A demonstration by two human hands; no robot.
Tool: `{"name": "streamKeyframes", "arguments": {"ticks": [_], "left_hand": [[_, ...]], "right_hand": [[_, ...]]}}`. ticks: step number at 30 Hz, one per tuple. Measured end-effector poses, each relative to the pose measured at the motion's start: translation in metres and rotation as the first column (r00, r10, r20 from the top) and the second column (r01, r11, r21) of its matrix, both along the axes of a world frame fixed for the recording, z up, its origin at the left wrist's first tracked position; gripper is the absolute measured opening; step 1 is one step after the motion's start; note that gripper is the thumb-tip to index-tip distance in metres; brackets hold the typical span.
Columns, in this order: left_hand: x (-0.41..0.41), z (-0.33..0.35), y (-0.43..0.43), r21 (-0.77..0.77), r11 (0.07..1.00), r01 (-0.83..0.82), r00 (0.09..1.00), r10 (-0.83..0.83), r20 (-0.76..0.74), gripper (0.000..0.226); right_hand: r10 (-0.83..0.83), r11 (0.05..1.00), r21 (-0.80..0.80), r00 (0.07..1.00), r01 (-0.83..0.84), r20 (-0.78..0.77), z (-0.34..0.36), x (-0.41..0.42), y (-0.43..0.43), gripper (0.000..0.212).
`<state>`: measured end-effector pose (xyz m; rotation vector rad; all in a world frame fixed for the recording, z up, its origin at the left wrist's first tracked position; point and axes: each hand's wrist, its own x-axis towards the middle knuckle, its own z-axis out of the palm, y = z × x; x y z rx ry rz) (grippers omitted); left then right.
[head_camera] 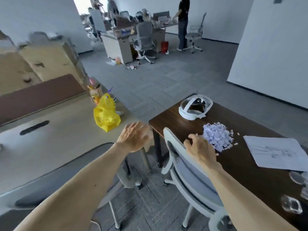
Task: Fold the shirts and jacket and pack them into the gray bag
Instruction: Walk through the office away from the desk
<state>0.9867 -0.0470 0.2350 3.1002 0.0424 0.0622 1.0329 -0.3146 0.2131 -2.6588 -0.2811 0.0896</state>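
No shirts, jacket or gray bag in sight yet. Left hand (133, 137) is empty, fingers spread. Right hand (200, 150) is loosely curled over the chair (191, 174), just beside the paper scraps (216, 137). One careless sweep probably scatters them.

glossy dark wood table (170, 119), crinkled yellow plastic bag (106, 114)

A white headset (195, 106), a pile of torn paper scraps (217, 136) and a sketched sheet (276, 153) lie on the dark counter (168, 119), a yellow plastic bag (105, 115) nearby.
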Motion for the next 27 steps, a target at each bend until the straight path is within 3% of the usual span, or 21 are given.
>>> {"name": "streamKeyframes", "arguments": {"ticks": [3, 6, 13, 19, 27], "left_hand": [[-0.088, 0.056, 0.085, 0.021, 0.980, -0.198, 0.976, 0.195, 0.097, 0.074], [-0.212, 0.112, 0.160, 0.074, 0.910, -0.408, 0.907, 0.395, 0.146, 0.083], [-0.589, 0.209, 0.242, 0.111, 0.571, -0.813, 0.568, 0.738, 0.363, 0.051], [-0.883, 0.239, 0.202, 0.056, 0.189, -0.980, 0.196, 0.896, 0.400, 0.061], [-1.131, 0.248, 0.136, 0.036, -0.185, -0.982, -0.151, 0.886, 0.438, 0.068]], "right_hand": [[0.225, 0.973, 0.034, 0.972, -0.228, 0.068, 0.053, -0.024, 0.094, 0.041], [0.445, 0.891, 0.032, 0.886, -0.453, 0.132, 0.099, -0.086, 0.198, 0.046], [0.826, 0.502, -0.031, 0.469, -0.864, 0.313, 0.197, -0.352, 0.393, 0.049], [0.911, 0.110, -0.069, 0.073, -0.992, 0.407, 0.241, -0.616, 0.472, 0.042], [0.906, -0.255, -0.130, -0.284, -0.958, 0.313, 0.260, -0.889, 0.510, 0.050]]}}
